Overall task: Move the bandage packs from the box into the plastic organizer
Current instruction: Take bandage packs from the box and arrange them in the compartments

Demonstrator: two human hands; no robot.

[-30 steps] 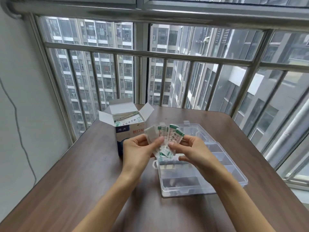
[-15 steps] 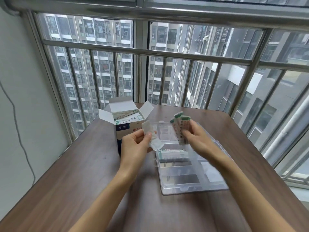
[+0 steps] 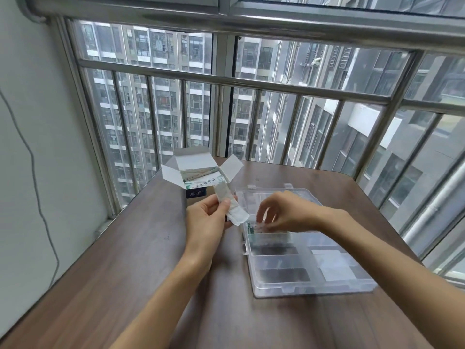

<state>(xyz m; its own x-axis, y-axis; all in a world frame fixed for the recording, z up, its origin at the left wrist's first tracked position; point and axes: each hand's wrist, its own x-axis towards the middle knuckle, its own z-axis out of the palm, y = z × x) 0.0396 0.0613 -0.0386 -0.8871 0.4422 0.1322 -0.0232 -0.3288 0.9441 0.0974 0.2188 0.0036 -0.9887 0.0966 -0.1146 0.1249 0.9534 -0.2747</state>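
Here, bandage packs (image 3: 259,227) go into the plastic organizer (image 3: 312,288).
Right hand (image 3: 284,212) fingers pinch them in a compartment; left hand (image 3: 208,217) grips a white strip (image 3: 230,204) beside the open box (image 3: 201,172).

Two bare forearms are seen from the head camera — no sleeve is worn on either arm as far as the frame edge. The left hand (image 3: 207,217) is shown unadorned: nothing is worn at the wrist or on the visible fingers. The right hand (image 3: 284,214) is likewise seen bare — wrist uncovered, fingers slender, nails kept short and unpainted where they can be made out.
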